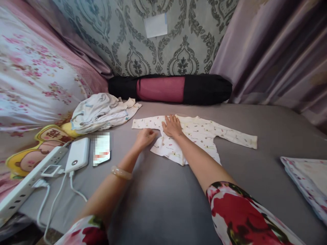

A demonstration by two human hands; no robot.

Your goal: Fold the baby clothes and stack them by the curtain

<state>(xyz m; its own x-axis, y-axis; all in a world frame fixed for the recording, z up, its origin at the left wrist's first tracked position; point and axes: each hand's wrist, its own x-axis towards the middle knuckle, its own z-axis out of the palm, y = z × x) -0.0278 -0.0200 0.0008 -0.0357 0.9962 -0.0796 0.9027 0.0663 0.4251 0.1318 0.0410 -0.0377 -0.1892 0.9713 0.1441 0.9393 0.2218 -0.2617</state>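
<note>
A small white long-sleeved shirt (pixel 196 131) with a scattered little print lies spread on the grey sheet, sleeves out to both sides. On its upper left chest, near the shoulder, my right hand (pixel 172 126) rests flat with the fingers apart. My left hand (pixel 146 139) is curled closed at the lower edge of the left-lying sleeve, close to the underarm. Whether its fingers pinch any cloth is hidden. The left part of the hem is creased, and my right forearm covers some of the shirt's lower middle.
Behind lies a black and dark-pink rolled bag (pixel 160 89). At left are crumpled light clothes (pixel 102 112), a phone (pixel 101 149), a white power bank (pixel 78 154) with cables, a power strip (pixel 33 178) and a yellow cartoon cushion (pixel 28 154). Folded cloth (pixel 309 180) sits at right.
</note>
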